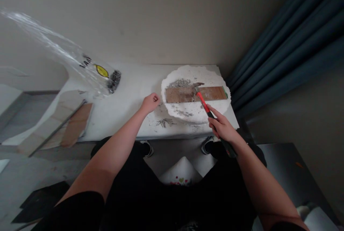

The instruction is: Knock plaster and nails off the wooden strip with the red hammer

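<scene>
My right hand (223, 127) is closed round the black grip of a hammer (202, 99) with a red neck. The hammer's head rests at the middle of a brown wooden board (179, 95), which lies across a white round piece with a ragged edge (188, 71). Beside this round piece, my left hand (151, 102) is curled closed above the white tabletop; whatever its fingers hold, if anything, is hidden or too small to name. Several thin nails (165, 122) lie scattered near the table's front edge. Grey crumbs (181, 82) surround the board.
A clear plastic bag (91, 75) with a yellow print and dark contents stands on the white table (131, 80) at left. More boards (76, 125) lean over its left end. Blue-grey curtains (290, 48) hang at right. My legs straddle the front, with a white seat between them.
</scene>
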Motion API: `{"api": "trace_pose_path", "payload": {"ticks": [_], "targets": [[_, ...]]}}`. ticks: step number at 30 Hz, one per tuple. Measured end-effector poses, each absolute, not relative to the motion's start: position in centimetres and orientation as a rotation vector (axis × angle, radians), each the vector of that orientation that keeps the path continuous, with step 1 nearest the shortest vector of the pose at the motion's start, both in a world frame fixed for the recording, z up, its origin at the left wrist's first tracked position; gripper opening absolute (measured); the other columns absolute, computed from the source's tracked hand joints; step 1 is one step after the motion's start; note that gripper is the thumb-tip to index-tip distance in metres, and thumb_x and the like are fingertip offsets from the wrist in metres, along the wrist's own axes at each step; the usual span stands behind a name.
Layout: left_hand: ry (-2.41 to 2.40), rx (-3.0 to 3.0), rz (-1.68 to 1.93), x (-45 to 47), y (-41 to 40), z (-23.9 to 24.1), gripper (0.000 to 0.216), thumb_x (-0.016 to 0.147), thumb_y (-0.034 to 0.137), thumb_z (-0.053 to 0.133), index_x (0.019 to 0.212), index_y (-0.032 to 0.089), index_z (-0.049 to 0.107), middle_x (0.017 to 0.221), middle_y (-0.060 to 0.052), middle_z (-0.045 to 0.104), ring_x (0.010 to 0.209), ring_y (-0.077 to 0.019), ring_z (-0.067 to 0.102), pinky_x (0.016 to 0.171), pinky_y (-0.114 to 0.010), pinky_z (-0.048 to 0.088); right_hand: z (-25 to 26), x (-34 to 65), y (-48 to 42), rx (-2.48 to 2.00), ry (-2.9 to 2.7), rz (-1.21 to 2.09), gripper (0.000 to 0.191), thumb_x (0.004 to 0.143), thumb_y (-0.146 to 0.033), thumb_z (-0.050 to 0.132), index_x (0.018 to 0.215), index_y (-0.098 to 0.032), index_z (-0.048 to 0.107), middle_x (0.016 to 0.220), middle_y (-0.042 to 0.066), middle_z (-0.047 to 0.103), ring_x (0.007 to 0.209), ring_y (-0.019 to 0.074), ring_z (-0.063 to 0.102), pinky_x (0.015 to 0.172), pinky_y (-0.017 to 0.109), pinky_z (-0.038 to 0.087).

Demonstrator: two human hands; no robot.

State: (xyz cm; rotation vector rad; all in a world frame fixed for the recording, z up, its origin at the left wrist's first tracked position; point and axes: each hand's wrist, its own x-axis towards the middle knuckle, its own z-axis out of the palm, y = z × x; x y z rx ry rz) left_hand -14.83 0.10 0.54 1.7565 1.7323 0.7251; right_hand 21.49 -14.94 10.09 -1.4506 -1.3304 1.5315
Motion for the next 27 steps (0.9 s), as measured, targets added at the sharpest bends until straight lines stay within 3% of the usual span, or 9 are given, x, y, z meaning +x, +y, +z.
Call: {"api": "trace_pose_path", "payload": {"ticks": [4, 9, 18, 27], "targets": [[1.418, 1.958, 0.122, -15.3, -2.6, 0.0, 0.017, 0.068, 0.031, 0.077, 0.07, 0.023, 0.063, 0.071, 0.0, 0.069, 0.072, -0.0204, 0.064, 0.069, -0.031, 0.044, 9.3, 22.5, -14.6, -1.536, -1.307, 1.415, 0.079, 0.096, -0.03, 0.058, 0.17, -0.025, 0.031, 0.059, -0.01, 0.048, 0.035, 0.0076, 0.038, 0.034, 0.019, 0.031], [1.369, 2.073, -0.122, -14.5, -4.5, -0.4, 0.021, 0.061, 0.035, 0.08, 0.068, 0.023, 0.064, 0.075, -0.003, 0.073, 0.073, -0.0227, 0.064, 0.069, -0.032, 0.043, 8.8, 23.5, -14.8, -1.534, -1.225, 1.337, 0.084, 0.092, -0.03, 0.058, 0.17, -0.022, 0.029, 0.055, -0.012, 0.046, 0.033, 0.008, 0.036, 0.034, 0.02, 0.03], [1.325, 2.095, -0.049, -14.7, -4.1, 0.2, 0.006, 0.06, 0.023, 0.067, 0.059, 0.024, 0.06, 0.063, 0.0, 0.066, 0.062, -0.0181, 0.056, 0.063, -0.03, 0.039, 8.9, 22.9, -15.8, -1.365, -1.275, 1.453, 0.086, 0.092, -0.034, 0.058, 0.171, -0.027, 0.025, 0.061, -0.012, 0.048, 0.036, 0.0079, 0.039, 0.035, 0.02, 0.032], [0.988, 1.764, 0.281, -13.6, -1.8, 6.0, 0.021, 0.075, 0.041, 0.077, 0.081, 0.022, 0.07, 0.071, -0.002, 0.069, 0.064, -0.0166, 0.063, 0.062, -0.03, 0.051, 8.2, 21.5, -16.1, -1.371, -1.378, 1.559, 0.076, 0.1, -0.03, 0.055, 0.171, -0.022, 0.028, 0.057, -0.011, 0.041, 0.038, 0.0067, 0.033, 0.037, 0.018, 0.029]]}}
